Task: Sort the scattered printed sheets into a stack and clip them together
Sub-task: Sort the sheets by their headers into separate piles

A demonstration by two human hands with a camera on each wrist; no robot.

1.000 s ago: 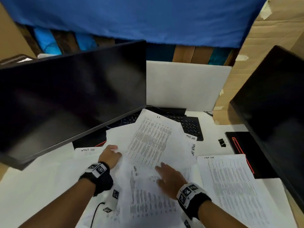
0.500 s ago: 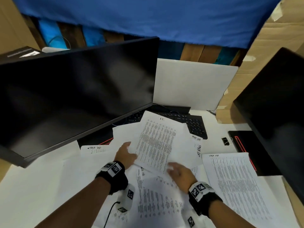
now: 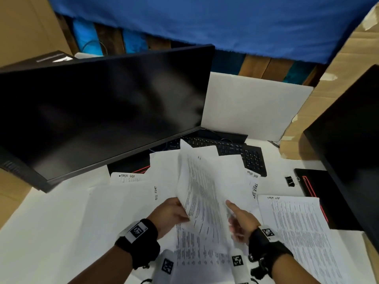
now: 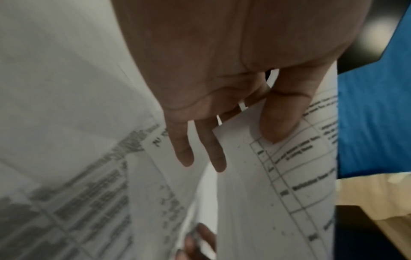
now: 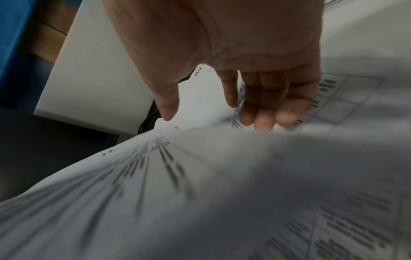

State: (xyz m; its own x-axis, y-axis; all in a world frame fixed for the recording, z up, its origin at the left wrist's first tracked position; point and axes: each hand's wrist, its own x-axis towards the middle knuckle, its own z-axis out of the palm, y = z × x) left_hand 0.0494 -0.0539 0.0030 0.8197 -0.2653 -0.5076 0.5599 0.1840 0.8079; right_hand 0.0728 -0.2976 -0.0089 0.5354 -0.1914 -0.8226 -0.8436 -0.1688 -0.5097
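Printed white paper sheets [image 3: 131, 206] are lying scattered over the white bench [image 3: 37, 228], overlapping in front of the big dark monitor [image 3: 98, 115] on the left and partly covering the black keyboard [image 3: 242, 152].

Going from left to right: a handwritten note sheet [image 3: 127, 177] is peeking out under the monitor's edge. The left hand [image 3: 168, 214] is pinching the near left edge of one lifted printed sheet [image 3: 201, 193], thumb on its printed face and fingers [image 4: 184, 149] behind it, so this grip is closed on paper and raising it at a steep tilt above the pile. Just right of it, the right hand [image 3: 242, 222] is hovering with loose, spread fingers [image 5: 262, 112]; it seems to be holding nothing, though blur is hiding whether the fingertips are touching a sheet below. Further right, another table-printed sheet [image 3: 297, 232] is lying flat, and a small black binder clip [image 3: 290, 180] is sitting apart from the papers beside a black pad with a red rim [image 3: 320, 193].

Judging by the bowing, the paper is handling light, floppy and easily creased, and sheets are likely sliding over each other. Taking hold at an edge or corner, with the other hand supporting the far side, looks safest.

No containers are appearing in these views.
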